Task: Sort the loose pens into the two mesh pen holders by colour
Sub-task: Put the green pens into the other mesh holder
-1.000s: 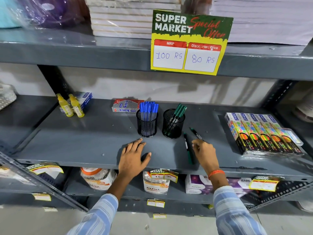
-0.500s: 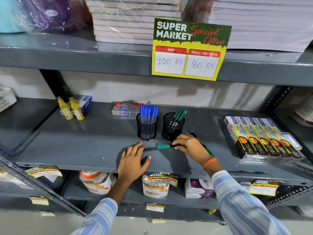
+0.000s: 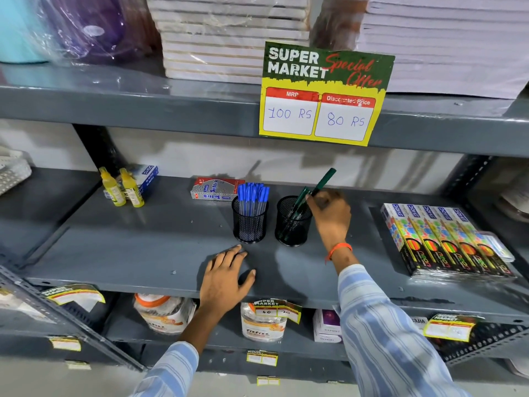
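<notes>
Two black mesh pen holders stand side by side on the grey shelf. The left holder is packed with several blue pens. The right holder holds green pens. My right hand is beside the right holder's rim, shut on green pens; one of them sticks up tilted to the upper right, with its lower end over that holder. My left hand lies flat and open on the shelf in front of the left holder. No loose pens are visible on the shelf.
Two yellow glue bottles and a blue box stand at the back left. A red and silver box lies behind the left holder. Colourful pencil packs lie at the right. A price sign hangs from the upper shelf.
My right hand picked up the loose green pens from the shelf front and lifted them up to the right holder. My left hand stayed flat on the shelf.
</notes>
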Tool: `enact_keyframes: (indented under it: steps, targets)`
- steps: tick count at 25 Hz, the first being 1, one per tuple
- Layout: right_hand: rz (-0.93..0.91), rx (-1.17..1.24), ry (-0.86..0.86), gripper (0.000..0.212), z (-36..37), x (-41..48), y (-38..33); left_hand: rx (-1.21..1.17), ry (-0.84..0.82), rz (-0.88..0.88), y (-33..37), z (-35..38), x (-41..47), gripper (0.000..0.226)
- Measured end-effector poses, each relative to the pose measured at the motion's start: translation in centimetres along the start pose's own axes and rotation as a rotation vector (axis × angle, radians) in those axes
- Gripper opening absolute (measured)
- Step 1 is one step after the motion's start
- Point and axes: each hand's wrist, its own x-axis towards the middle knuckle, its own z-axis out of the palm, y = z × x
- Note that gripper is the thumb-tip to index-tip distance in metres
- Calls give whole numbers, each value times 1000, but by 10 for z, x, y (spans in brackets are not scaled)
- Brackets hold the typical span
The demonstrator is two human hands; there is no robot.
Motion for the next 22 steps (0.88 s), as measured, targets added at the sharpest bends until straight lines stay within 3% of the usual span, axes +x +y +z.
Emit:
enact_keyframes:
  steps: [5, 11, 22]
  targets:
    - [128, -237, -184, 21, 13, -3, 6, 6, -15, -5, 0, 0, 1, 56]
    - [70, -435, -122, 39, 20, -1, 0, 7, -13, -4, -1, 1, 0, 56]
    - [26, -247, -25, 28, 21, 1, 7, 10, -18, 2, 0, 1, 1, 58]
